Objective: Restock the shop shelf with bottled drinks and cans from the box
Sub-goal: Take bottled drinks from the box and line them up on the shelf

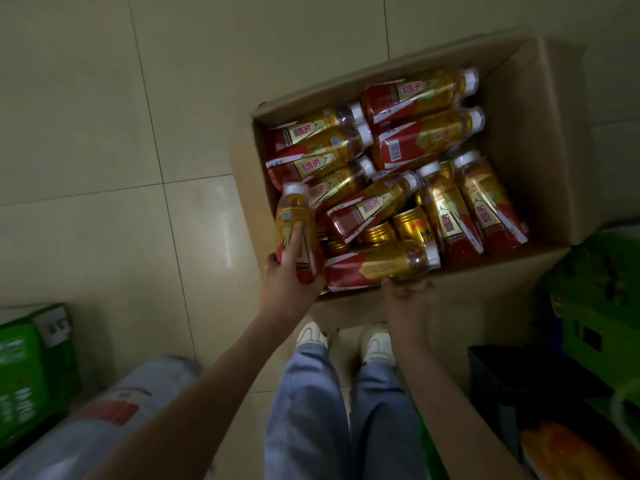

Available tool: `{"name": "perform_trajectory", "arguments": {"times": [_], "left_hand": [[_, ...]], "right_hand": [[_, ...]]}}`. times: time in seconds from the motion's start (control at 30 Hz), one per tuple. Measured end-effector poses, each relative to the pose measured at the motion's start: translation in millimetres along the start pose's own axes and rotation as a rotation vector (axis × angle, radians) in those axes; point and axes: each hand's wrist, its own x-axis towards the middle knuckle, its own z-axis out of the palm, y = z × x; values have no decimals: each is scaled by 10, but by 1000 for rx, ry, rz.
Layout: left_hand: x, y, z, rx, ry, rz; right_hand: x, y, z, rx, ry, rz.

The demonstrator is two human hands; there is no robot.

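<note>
- The left hand (289, 271) wraps around the bottom of a clear plastic bottle of yellow drink with a red and gold label and white cap (296, 230). The fingers press on the label and hold the bottle upright at the near left corner of the box.
- The right hand (407, 292) is blurry. It lies on a second plastic bottle (381, 266) resting on its side at the near edge; I cannot tell if the fingers are closed around it.
- The open brown cardboard box (512, 140) sits on smooth shiny floor tiles (104, 150). It is full of the same bottles, lying mixed up.
- Round shiny gold metal cans (410, 225) peek out under the bottles, mostly hidden.
- Green packs (31, 368) at the left edge are cut off.
</note>
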Motion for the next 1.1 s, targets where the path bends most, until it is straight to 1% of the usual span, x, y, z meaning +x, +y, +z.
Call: {"name": "perform_trajectory", "arguments": {"times": [0.07, 0.13, 0.2, 0.23, 0.27, 0.3, 0.37, 0.43, 0.47, 0.6, 0.7, 0.83, 0.93, 1.0, 1.1], "left_hand": [[-59, -28, -50, -86, 20, 1], [-109, -70, -86, -127, 21, 28], [-136, -115, -114, -209, 35, 36], [-143, -139, -124, -255, 47, 37], [-154, -154, -136, -296, 58, 36], [-166, -160, -155, -333, 65, 33], [-178, -168, -209, -400, 60, 29], [-180, -175, -279, -443, 46, 36], [-181, -176, -318, -455, 34, 45], [-278, -72, -537, -481, -39, 53], [-540, 158, -790, -503, -91, 109], [-1009, 577, -1230, -518, -183, 206], [-1478, 1022, -1692, -499, -326, 325], [-1883, 1364, -2042, -495, -414, 374], [-2483, 1831, -2449, -511, -469, 420]], "right_hand": [[36, -26, 151, 130, -57, 76], [14, -125, 318, 203, -84, 35], [31, -208, 479, 247, -119, -50], [61, -260, 561, 252, -129, -55], [123, -283, 630, 262, -126, -14], [188, -287, 667, 246, -110, 53], [262, -294, 692, 194, -97, 124], [279, -291, 672, 92, -14, 57], [271, -312, 636, 83, 5, 18], [41, -581, 353, 52, 3, -49], [-326, -814, 69, 43, -26, -128], [-1058, -1113, -466, 163, -166, -222], [-1719, -1407, -974, 267, -259, -241], [-2241, -1604, -1359, 336, -267, -299], [-2928, -1812, -1851, 445, -254, -385]]}}
